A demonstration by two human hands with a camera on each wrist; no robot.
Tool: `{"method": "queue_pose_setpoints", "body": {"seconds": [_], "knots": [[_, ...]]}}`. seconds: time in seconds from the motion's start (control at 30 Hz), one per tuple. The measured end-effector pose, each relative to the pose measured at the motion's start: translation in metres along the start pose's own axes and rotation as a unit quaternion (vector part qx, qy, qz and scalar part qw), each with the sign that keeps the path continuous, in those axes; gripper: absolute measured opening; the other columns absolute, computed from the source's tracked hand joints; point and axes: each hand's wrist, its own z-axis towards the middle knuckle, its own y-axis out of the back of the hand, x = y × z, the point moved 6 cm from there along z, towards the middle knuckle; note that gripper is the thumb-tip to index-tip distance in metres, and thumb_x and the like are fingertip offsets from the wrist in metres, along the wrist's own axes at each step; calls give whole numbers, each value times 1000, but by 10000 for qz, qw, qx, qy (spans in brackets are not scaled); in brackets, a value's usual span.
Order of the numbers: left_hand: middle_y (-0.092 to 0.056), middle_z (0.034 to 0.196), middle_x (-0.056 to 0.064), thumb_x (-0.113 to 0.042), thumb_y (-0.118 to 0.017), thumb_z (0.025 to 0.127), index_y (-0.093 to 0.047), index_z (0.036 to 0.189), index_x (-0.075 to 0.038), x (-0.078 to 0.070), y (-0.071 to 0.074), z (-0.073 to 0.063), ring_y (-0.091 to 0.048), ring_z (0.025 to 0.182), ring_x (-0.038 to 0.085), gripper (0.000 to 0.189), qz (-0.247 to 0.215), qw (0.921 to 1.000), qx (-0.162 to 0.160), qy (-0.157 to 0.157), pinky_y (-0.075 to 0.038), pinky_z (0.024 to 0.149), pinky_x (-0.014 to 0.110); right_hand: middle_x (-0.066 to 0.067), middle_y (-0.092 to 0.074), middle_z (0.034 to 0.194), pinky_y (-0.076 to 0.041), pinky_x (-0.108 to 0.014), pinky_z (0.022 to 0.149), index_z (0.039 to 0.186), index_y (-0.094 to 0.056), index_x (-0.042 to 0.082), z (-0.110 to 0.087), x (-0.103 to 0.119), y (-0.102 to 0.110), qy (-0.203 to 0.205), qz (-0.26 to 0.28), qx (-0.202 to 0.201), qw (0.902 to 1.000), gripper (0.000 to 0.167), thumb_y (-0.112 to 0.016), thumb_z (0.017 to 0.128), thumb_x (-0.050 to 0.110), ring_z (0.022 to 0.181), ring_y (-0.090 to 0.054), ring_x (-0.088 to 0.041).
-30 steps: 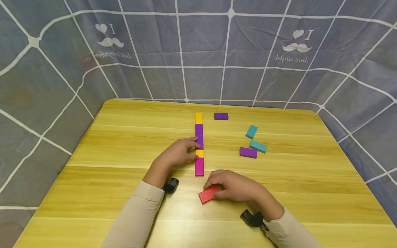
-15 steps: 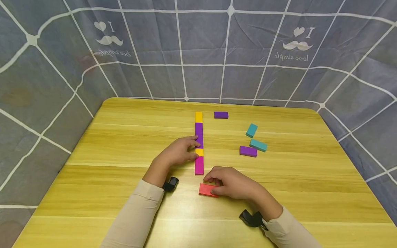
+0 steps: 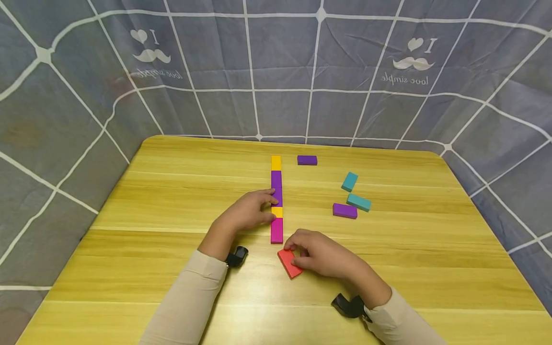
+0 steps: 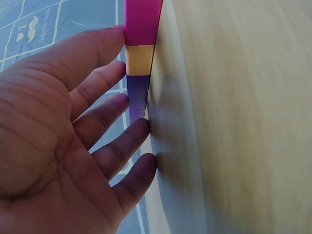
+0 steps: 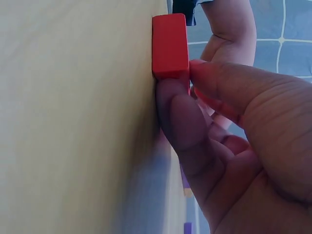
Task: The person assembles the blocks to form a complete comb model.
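Note:
A straight row of several flat blocks runs away from me across the table: a magenta block [image 3: 277, 231] nearest, then a yellow block [image 3: 277, 212], purple ones [image 3: 276, 179] and a yellow end block [image 3: 276, 163]. My left hand [image 3: 247, 211] rests along the row's left side, fingers spread and only slightly bent, thumb tip against the magenta block [image 4: 141, 22]. Just short of the row's near end lies a red block [image 3: 288, 264], turned at a slant. My right hand [image 3: 325, 254] pinches its right side, thumb on top [image 5: 170, 46] and curled fingers at its end.
To the right on the wooden table [image 3: 409, 239] lie loose blocks: a purple block [image 3: 307, 160] near the back, two teal blocks [image 3: 350, 181] and another purple block [image 3: 345, 211]. A grey curtain with white lines [image 3: 284, 62] surrounds the table's back and sides.
The red block has been turned by my right hand, from slanting one way, through nearly crosswise, to slanting the other way. My left hand and the row stay in place.

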Motion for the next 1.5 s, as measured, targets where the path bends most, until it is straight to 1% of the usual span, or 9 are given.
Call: {"method": "queue_pose_setpoints", "body": {"seconds": [0.07, 0.27, 0.43, 0.57, 0.7, 0.8, 0.9, 1.17, 1.5], "knots": [[-40, 155, 7, -16, -71, 91, -64, 131, -5, 0, 0, 0, -38, 141, 30, 43, -8, 10000, 0, 3, -31, 116, 42, 8, -57, 98, -48, -25, 75, 113, -67, 16, 0, 1, 0, 4, 18, -38, 10000, 19, -67, 94, 12, 84, -53, -11], [-40, 155, 7, -16, -71, 91, -64, 131, -5, 1, -1, 0, -38, 141, 30, 42, 24, 10000, -4, -4, -31, 115, 42, 8, -55, 99, -48, -24, 67, 109, -66, 17, 0, 4, -1, 153, 242, 52, 9996, 17, -65, 94, 8, 72, -51, -7], [-40, 155, 7, -16, -70, 91, -65, 131, -6, 1, 0, 0, -38, 141, 30, 41, 4, 10000, -14, -18, -31, 115, 42, 9, -53, 101, -48, -23, 69, 106, -66, 17, 0, 7, -2, 326, 277, 82, 9990, 14, -65, 95, 8, 74, -51, -5], [-40, 155, 8, -16, -71, 91, -65, 130, -6, 0, 1, -1, -38, 141, 30, 41, -15, 10000, -28, -39, -31, 115, 42, 11, -55, 107, -49, -22, 75, 108, -69, 14, 1, 9, -1, 481, 226, 75, 9986, 14, -65, 95, 8, 82, -53, -7], [-41, 155, 7, -16, -71, 91, -65, 130, -5, -1, 1, 1, -38, 141, 30, 42, 11, 10000, -34, -35, -31, 115, 42, 8, -56, 112, -50, -22, 79, 114, -71, 11, 1, 10, -2, 696, 248, 84, 9972, 20, -67, 95, 9, 88, -54, -9], [-41, 154, 7, -17, -71, 91, -64, 131, -5, -1, 1, 1, -39, 141, 30, 42, 44, 10000, -31, -29, -31, 115, 42, 7, -56, 119, -50, -24, 88, 117, -70, 11, 0, 12, -2, 890, 115, 76, 9959, 23, -67, 95, 12, 101, -56, -8], [-42, 154, 7, -17, -70, 91, -64, 131, -5, -2, 1, 2, -39, 141, 30, 42, 65, 10000, -29, -18, -31, 115, 42, 8, -55, 124, -48, -25, 96, 117, -70, 12, 0, 13, -3, 944, -114, 28, 9955, 23, -68, 94, 15, 112, -54, -7], [-40, 155, 7, -18, -71, 92, -64, 132, -6, -1, 1, 2, -37, 141, 30, 42, 51, 10000, 3, 31, -31, 115, 42, 12, -51, 116, -46, -20, 77, 116, -70, 15, 0, 15, -6, 746, -506, -126, 9959, 35, -78, 87, 32, 86, -52, -8], [-40, 155, 8, -17, -71, 91, -64, 131, -5, -2, 2, 2, -38, 141, 30, 42, 84, 10000, 12, -52, -31, 115, 42, 10, -55, 117, -47, -21, 84, 122, -69, 11, 1, 19, -7, 867, -623, -158, 9942, 35, -73, 92, 28, 92, -54, -8]]}}
